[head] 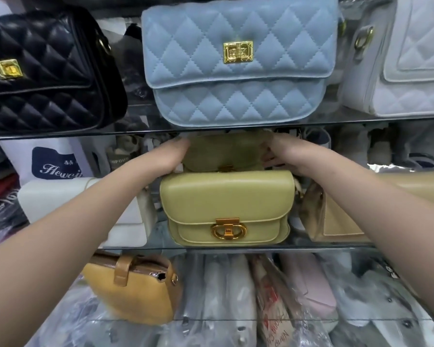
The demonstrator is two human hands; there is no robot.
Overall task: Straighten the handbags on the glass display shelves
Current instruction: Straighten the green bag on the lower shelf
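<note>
On the middle glass shelf (311,247), a smooth yellow-green leather flap handbag (226,196) with a gold ring clasp stands upright at the front edge, and both hands reach past it to a duller olive-green handbag (226,151) just behind. The left hand (174,156) grips that bag's left end and the right hand (283,156) its right end, fingers curled round it, the hands kept apart by the bag between them. A cream boxy handbag (80,204) and a tan handbag (336,221) flank the front bag, while a black quilted handbag (43,71), a pale blue quilted handbag (238,78) and a white quilted handbag (409,58) stand in a row on the upper glass shelf (60,136).
</note>
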